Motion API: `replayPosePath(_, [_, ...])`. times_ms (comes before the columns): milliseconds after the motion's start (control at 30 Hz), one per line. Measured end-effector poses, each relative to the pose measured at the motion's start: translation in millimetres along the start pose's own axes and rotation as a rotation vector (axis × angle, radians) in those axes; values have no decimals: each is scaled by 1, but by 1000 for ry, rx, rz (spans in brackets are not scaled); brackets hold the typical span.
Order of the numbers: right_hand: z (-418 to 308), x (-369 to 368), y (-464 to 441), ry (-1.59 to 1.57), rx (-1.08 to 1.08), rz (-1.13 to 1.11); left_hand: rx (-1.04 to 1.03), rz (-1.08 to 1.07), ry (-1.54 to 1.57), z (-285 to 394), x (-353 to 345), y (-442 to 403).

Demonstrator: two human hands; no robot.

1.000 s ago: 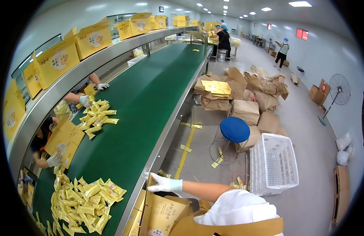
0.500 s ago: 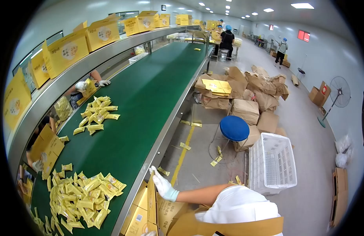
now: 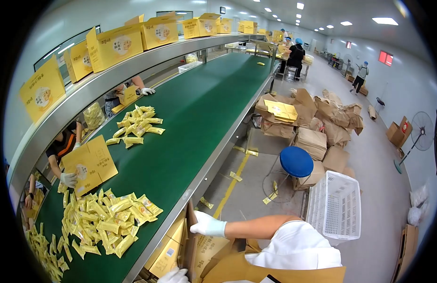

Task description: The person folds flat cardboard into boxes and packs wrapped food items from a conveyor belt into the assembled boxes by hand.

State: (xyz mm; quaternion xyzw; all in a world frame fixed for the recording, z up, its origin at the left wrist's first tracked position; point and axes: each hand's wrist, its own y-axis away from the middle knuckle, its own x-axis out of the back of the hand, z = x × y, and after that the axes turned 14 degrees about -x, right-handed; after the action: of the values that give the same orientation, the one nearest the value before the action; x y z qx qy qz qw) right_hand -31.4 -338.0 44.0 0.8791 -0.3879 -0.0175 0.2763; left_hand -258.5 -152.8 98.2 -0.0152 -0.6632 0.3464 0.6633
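Note:
My right hand (image 3: 205, 223), in a white glove, grips the upper edge of an upright cardboard flap (image 3: 192, 240) beside the belt's metal rail. Low in the view, my left hand (image 3: 173, 276), also gloved, lies against the lower part of the same cardboard; its fingers are partly cut off by the frame. Yellow printed boxes (image 3: 165, 257) sit below and left of the flap. On the green conveyor belt (image 3: 180, 118) a large heap of yellow packets (image 3: 110, 217) lies left of my hands, with a smaller heap (image 3: 139, 123) farther up.
Across the belt, a co-worker's gloved hand (image 3: 69, 179) holds a yellow carton (image 3: 89, 165). Another co-worker's hand (image 3: 147, 91) rests at the belt edge. A blue stool (image 3: 296, 161), white crates (image 3: 341, 205) and brown paper bundles (image 3: 311, 143) stand at the right. Cartons line the shelf (image 3: 169, 53).
The view has shifted, moving the scene rightward. My left hand has come into view at the bottom. The co-worker's carton has been raised and opened out over the belt; the other co-worker's hand left the smaller heap.

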Motion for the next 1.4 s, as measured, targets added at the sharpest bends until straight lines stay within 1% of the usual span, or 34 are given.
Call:
replayPosePath(33, [1,0,-7,123,95,67,-7,15,-38,-6,7,-1])
replayPosePath(67, [-39,13,25,356,132,64,43,9,-32,-8,10,2])
replayPosePath(133, [-42,9,13,739,413,86,108,27,-122,-17,17,-1])
replayPosePath(167, [-54,7,15,856,435,26,168,-12,-181,-21,16,4])
replayPosePath(200, [-72,6,23,973,455,-37,214,19,-219,-26,16,5])
replayPosePath(267, [-84,-3,19,1199,463,-164,362,-267,-226,-40,3,19])
replayPosePath(333, [-81,-30,7,1411,436,-300,357,-282,-174,-49,-13,23])
replayPosePath(367, [-77,-42,-2,1439,493,-363,366,-351,-145,-52,-17,18])
replayPosePath(400, [-72,-51,-14,1467,551,-425,383,-309,-110,-54,-21,11])
replayPosePath(433, [-70,-56,-19,1495,609,-490,488,-487,-35,-55,-27,7])
replayPosePath(467, [-66,-54,-19,1466,625,-539,595,-665,43,-56,-33,-1])
replayPosePath(533, [-70,-58,-22,1408,657,-626,465,-273,-205,-62,-37,4])
replayPosePath(567, [-83,-51,-17,1197,546,-819,391,-81,-324,-62,-37,7])
replayPosePath(600, [-81,-39,-25,1074,495,-866,531,-188,-386,-52,-32,5])
replayPosePath(667, [-65,-10,-45,834,384,-953,706,-9,-652,-38,-24,-9])
replayPosePath(700, [-62,-2,-40,770,373,-880,746,9,-696,-39,-22,-8])
replayPosePath(767, [-55,11,-28,641,345,-737,875,46,-626,-35,-17,-14])
replayPosePath(800, [-53,11,-22,577,369,-608,937,66,-586,-35,-12,-20])
replayPosePath(833, [-48,9,-14,513,391,-476,890,106,-617,-39,-6,-27])
replayPosePath(867, [-41,6,-10,446,410,-341,939,92,-562,-40,0,-33])
replayPosePath(900, [-35,1,-12,634,524,-55,985,76,-506,-41,7,-38])
replayPosePath(933, [-31,0,-9,607,432,-37,1029,60,-452,-43,9,-40])
replayPosePath(967, [-35,-2,-2,577,344,-21,943,79,-488,-46,11,-40])
replayPosePath(1000, [-37,-5,2,545,259,-8,925,34,-410,-47,12,-41])
replayPosePath(1033, [-15,-16,-11,461,417,-28,893,17,-372,-47,9,-38])
replayPosePath(1067, [-5,-24,-15,291,482,-85,862,-2,-334,-47,2,-36])
replayPosePath(1100, [1,-27,-23,313,568,-109,854,63,-214,-48,-5,-32])
replayPosePath(1133, [5,-30,-30,334,653,-133,842,137,-191,-47,-27,-19])
replayPosePath(1200, [4,-30,-30,432,620,-198,1030,-260,-247,-33,-31,-50])
replayPosePath(1233, [3,-32,-30,480,602,-227,1071,-302,-241,-29,-30,-58])
replayPosePath(1300, [3,-34,-32,469,660,-214,1151,-388,-227,-25,-28,-68])
replayPosePath(1400, [8,-31,-35,385,711,-257,1217,-373,-225,-22,-32,-71])
